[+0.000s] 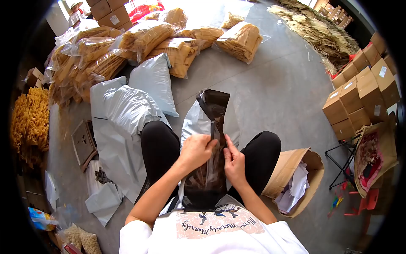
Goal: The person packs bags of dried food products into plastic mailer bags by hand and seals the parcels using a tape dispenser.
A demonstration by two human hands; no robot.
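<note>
Left hand [196, 152] curled tightly on one side of the long grey, black-lined plastic bag [206, 180] between the black-trousered knees [160, 137], right hand [235, 167] nearly straight-fingered against the other, grip unclear; even tension should limit creasing.

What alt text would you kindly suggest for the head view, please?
A person's left hand and right hand are on a silver-grey plastic bag with a dark inside, between their knees. Grey parcels and clear-wrapped tan bundles lie ahead, mostly left; an open cardboard box holding white paper is at right.
</note>
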